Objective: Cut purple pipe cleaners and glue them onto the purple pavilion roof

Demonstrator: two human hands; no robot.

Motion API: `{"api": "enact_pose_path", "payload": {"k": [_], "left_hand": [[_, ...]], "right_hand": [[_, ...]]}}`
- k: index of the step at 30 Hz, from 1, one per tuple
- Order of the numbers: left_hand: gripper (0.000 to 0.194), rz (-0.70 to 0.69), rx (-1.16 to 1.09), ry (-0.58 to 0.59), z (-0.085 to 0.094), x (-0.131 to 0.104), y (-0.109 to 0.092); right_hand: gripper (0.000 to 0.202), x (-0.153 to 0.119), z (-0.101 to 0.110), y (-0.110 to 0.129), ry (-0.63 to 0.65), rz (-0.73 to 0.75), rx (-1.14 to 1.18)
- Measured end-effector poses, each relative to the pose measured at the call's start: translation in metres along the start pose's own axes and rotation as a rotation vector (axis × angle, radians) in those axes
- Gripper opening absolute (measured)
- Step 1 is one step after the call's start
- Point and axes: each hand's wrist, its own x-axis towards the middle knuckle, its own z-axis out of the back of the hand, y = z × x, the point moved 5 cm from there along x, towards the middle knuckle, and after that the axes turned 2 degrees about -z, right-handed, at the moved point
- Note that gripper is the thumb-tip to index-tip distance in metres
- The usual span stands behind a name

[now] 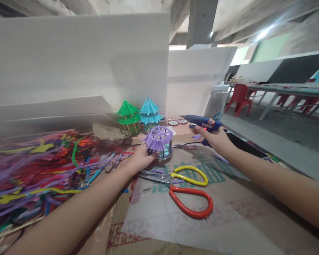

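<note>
My left hand [146,156] is closed around the near left side of a small purple pavilion model [159,140], which has a fringed roof edge, an open spoked top and dark posts. Some of its fingers are hidden behind the model. To the right, my right hand [215,138] grips a blue hot glue gun [202,121] whose nozzle points left, above and right of the model. A small red light glows on the gun. Just in front of the model lie big scissors [164,178] with one yellow and one red handle, blades apart.
Green [128,115] and blue pavilion models [149,111] stand behind. Colourful pipe cleaners [37,166] pile up at left beside a bowl [108,136]. Cardboard [154,226] covers the table. A dark flat device [244,145] lies under my right forearm; a clear bottle [216,101] stands behind.
</note>
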Motion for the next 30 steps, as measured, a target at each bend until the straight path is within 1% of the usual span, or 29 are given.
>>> {"api": "enact_pose_path", "payload": {"k": [2,5,9,13,15,18,25,28,30], "left_hand": [[0.05,-0.003,-0.007,0.002,-0.001,0.0,0.0],[0.048,0.004,0.024,-0.014,0.0,-0.001,-0.001],[0.047,-0.005,0.076,-0.039,0.004,-0.003,-0.005],[0.042,0.032,0.09,-0.031,0.004,-0.003,-0.003],[0.043,0.024,0.112,-0.024,0.004,-0.003,-0.003],[0.047,-0.001,0.138,-0.013,0.003,-0.002,-0.002],[0.044,-0.004,0.171,-0.005,0.003,-0.001,-0.006],[0.044,0.002,0.173,0.006,0.003,-0.001,-0.007],[0.044,0.013,0.184,0.015,0.002,0.0,-0.005]], "right_hand": [[0.032,0.011,0.0,-0.015,-0.005,-0.039,-0.02],[0.034,0.034,-0.003,-0.028,0.054,-0.007,-0.095],[0.039,0.067,-0.01,-0.031,0.092,0.108,-0.251],[0.033,0.091,-0.032,-0.037,0.209,0.088,-0.33],[0.029,0.095,-0.042,-0.042,0.251,0.073,-0.352],[0.031,0.098,-0.052,-0.053,0.269,0.044,-0.374],[0.032,0.107,-0.06,-0.083,0.271,-0.026,-0.485],[0.033,0.111,-0.064,-0.088,0.282,-0.046,-0.554],[0.035,0.111,-0.066,-0.088,0.299,-0.041,-0.591]]}}
